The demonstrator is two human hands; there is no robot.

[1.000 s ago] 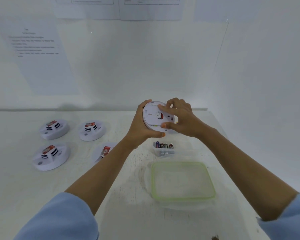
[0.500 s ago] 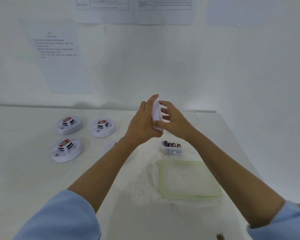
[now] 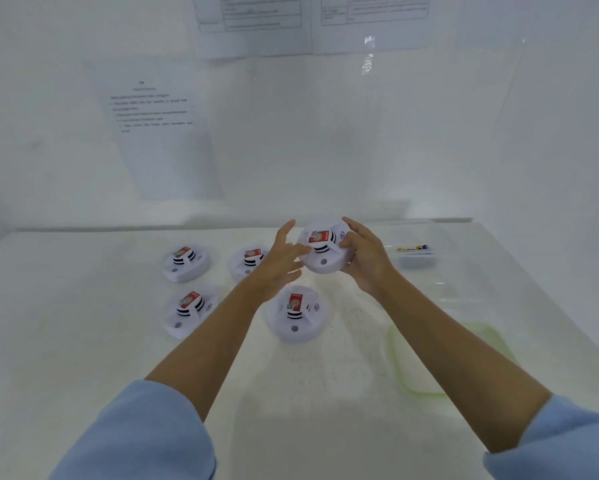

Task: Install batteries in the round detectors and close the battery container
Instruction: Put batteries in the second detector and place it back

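Observation:
A white round detector (image 3: 320,252) with a red label faces up above the table, gripped at its right edge by my right hand (image 3: 365,259). My left hand (image 3: 280,263) hovers just left of it with fingers spread and relaxed, at most brushing its rim. Several more detectors lie label-up on the table: two at the back (image 3: 185,263) (image 3: 247,261), one at the front left (image 3: 187,311), one under my left wrist (image 3: 296,315). The small clear battery container (image 3: 415,256) with several batteries stands at the right. Its green-rimmed lid (image 3: 405,368) lies at the front right, partly under my right forearm.
The white table (image 3: 83,323) ends at a back wall with printed sheets (image 3: 156,126) and at a white side wall on the right. Bare table surface lies to the left and front of the detectors.
The detector, held back-side toward me and then edge-on, is now turned label-up. My left hand has let go and opened. My view has shifted, so everything sits further right.

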